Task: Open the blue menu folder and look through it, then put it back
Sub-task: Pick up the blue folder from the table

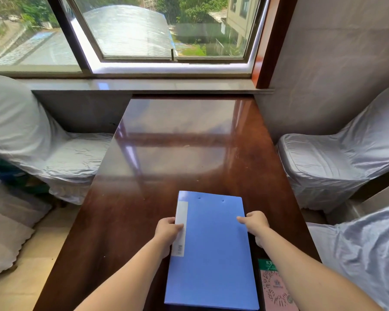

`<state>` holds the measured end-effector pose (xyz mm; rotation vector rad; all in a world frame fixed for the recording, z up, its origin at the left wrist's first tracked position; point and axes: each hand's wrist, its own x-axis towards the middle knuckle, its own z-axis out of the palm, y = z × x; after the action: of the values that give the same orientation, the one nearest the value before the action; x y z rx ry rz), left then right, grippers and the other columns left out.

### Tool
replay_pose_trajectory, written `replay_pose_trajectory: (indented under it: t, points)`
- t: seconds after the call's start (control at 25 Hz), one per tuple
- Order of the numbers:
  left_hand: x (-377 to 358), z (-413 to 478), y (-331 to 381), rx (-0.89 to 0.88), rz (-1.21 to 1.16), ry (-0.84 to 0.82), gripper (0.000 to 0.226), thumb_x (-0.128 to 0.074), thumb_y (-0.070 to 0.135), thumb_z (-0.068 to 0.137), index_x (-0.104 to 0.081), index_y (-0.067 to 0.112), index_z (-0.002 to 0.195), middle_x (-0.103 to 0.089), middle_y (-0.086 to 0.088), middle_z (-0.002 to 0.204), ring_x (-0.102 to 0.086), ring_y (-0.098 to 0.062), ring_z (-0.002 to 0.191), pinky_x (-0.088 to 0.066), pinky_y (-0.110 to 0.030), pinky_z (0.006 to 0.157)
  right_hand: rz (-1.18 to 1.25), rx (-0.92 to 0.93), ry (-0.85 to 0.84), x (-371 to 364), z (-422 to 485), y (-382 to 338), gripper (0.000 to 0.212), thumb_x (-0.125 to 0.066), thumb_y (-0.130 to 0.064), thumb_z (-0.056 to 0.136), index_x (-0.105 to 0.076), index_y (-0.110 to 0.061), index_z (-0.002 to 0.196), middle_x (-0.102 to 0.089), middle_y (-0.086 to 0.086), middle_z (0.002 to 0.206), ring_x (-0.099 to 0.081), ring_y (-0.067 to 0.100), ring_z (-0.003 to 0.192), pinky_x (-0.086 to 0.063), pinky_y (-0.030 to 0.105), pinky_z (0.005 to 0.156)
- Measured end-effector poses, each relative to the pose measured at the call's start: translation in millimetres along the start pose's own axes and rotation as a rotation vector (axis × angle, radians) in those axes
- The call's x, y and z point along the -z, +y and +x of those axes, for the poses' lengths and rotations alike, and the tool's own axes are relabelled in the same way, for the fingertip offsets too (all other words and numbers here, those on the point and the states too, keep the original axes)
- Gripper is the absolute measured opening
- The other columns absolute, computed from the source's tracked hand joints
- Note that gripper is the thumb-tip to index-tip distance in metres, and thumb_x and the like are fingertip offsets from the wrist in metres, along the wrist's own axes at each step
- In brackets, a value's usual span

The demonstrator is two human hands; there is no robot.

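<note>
Beyond the fingertips, a long, glossy dark-brown wooden table (184,140) runs away from the person toward a stone window sill (144,85) and a sliding window, its far half bare and reflecting the glass. Grey fabric-covered chairs stand on either side, one well out past the left hand (38,140) and one well out past the right (337,158).

Between the two hands lies the flat, rectangular blue plastic menu folder (213,250), closed, on the near end of the table. Its long axis points away from the person toward the window, leaning slightly left at the far end. The spine, marked by a white label strip (180,227), is the left long edge; the free, opening edge is the right one.

The left hand (166,232) is closed on the spine edge, thumb lying on top over the label strip and the other fingers hidden beneath. The right hand (255,223) is pinched on the opening edge at about the same place along the folder, thumb on top of the cover, remaining fingers out of view under the edge. Both hands touch the folder, but the right is the one on the side that lifts, so the cover would most likely swing up and over toward the left fingers.

Just under the right forearm, a pink and green printed card with a QR code (275,286) lies on the table beside the folder's near right corner.
</note>
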<state>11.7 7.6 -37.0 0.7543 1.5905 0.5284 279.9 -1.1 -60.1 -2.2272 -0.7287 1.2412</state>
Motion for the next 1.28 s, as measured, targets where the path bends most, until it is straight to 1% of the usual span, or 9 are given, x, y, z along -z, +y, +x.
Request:
replay_pose_trajectory:
  t: [0.12, 0.24, 0.36, 0.56, 0.8, 0.92, 1.04, 1.12, 1.28]
  points:
    - [2.8, -2.4, 1.7, -0.02, -0.157, 0.002, 0.026, -0.051, 0.0, 0.093, -0.074, 0.007, 0.103, -0.079, -0.018, 0.093, -0.076, -0.037, 0.082, -0.062, -0.05, 0.067, 0.084, 0.012, -0.061, -0.1, -1.1, -0.7, 0.022, -0.072, -0.014, 0.09, -0.058, -0.016, 0.072, -0.056, 0.005, 0.08, -0.055, 0.022, 0.069, -0.04, 0.037, 0.068]
    - [9.5, -4.2, 4.0, -0.06, -0.237, -0.006, 0.025, -0.051, 0.002, 0.096, -0.072, 0.008, 0.107, -0.078, -0.019, 0.098, -0.074, -0.041, 0.091, -0.06, -0.057, 0.079, 0.166, 0.071, -0.109, -4.2, -5.6, -2.3, 0.009, -0.072, -0.015, 0.09, -0.069, -0.009, 0.096, -0.073, 0.011, 0.102, -0.07, 0.027, 0.09, -0.056, 0.042, 0.081]
    - [17.8, -7.3, 9.8, -0.091, -0.336, -0.008, 0.025, -0.052, 0.003, 0.097, -0.072, 0.01, 0.109, -0.078, -0.017, 0.102, -0.074, -0.04, 0.094, -0.06, -0.055, 0.082, 0.297, 0.091, -0.146, -6.9, -16.2, -7.6, 0.044, -0.074, -0.024, 0.089, -0.056, -0.006, 0.125, -0.069, 0.011, 0.121, -0.07, 0.03, 0.102, -0.057, 0.047, 0.087]
    - [31.0, -13.9, 24.5, -0.166, -0.466, 0.022, 0.022, -0.054, 0.004, 0.097, -0.072, 0.012, 0.108, -0.079, -0.014, 0.096, -0.075, -0.035, 0.083, -0.06, -0.051, 0.078, 0.495, 0.084, -0.514, 3.3, -44.4, -20.0, 0.03, -0.066, -0.018, 0.094, -0.065, -0.006, 0.122, -0.075, 0.018, 0.117, -0.072, 0.041, 0.104, -0.058, 0.058, 0.088]
    - [40.8, -39.7, 36.6, -0.38, -0.296, -0.065, 0.037, -0.061, 0.007, 0.093, -0.067, 0.031, 0.12, -0.074, -0.014, 0.114, -0.074, -0.033, 0.094, -0.059, -0.056, 0.084, 0.557, 0.21, -0.505, 16.0, -70.3, -45.0, 0.027, -0.06, -0.009, 0.097, -0.064, -0.007, 0.123, -0.075, 0.018, 0.116, -0.072, 0.042, 0.102, -0.057, 0.059, 0.088]
    - [41.5, -66.7, 37.1, -0.551, -0.083, -0.161, 0.051, -0.076, 0.017, 0.08, -0.06, 0.053, 0.113, -0.071, 0.006, 0.12, -0.07, -0.019, 0.109, -0.058, -0.039, 0.091, 0.582, 0.263, -0.48, 25.6, -77.6, -53.6, 0.028, -0.06, -0.01, 0.097, -0.063, -0.008, 0.125, -0.075, 0.018, 0.118, -0.072, 0.042, 0.104, -0.056, 0.062, 0.09]
    - [42.8, -84.4, 22.9, -0.651, 0.348, -0.084, 0.106, -0.081, 0.051, 0.054, -0.03, 0.045, 0.147, -0.023, 0.011, 0.159, -0.023, -0.012, 0.149, -0.028, -0.038, 0.119, 0.622, 0.295, -0.466, 34.9, -84.4, -61.3, 0.029, -0.059, -0.012, 0.098, -0.061, -0.009, 0.127, -0.074, 0.018, 0.119, -0.072, 0.042, 0.104, -0.056, 0.062, 0.089]
    - [42.9, -92.2, 14.1, -0.7, 0.536, -0.076, 0.132, -0.086, 0.053, 0.047, -0.01, 0.043, 0.154, 0.009, 0.015, 0.162, 0.007, -0.002, 0.15, -0.015, -0.033, 0.122, 0.65, 0.307, -0.476, 39.9, -89.2, -65.0, 0.029, -0.057, -0.012, 0.099, -0.061, -0.009, 0.128, -0.073, 0.018, 0.121, -0.071, 0.042, 0.105, -0.058, 0.059, 0.086]
    - [48.4, -100.8, 8.8, -0.869, 0.739, -0.072, 0.143, -0.086, 0.067, 0.04, -0.002, 0.046, 0.153, 0.036, 0.013, 0.158, 0.025, -0.002, 0.147, -0.008, -0.026, 0.12, 0.691, 0.309, -0.502, 46.7, -94.7, -67.3, 0.031, -0.054, -0.012, 0.1, -0.059, -0.008, 0.131, -0.072, 0.019, 0.123, -0.07, 0.044, 0.106, -0.059, 0.057, 0.083]
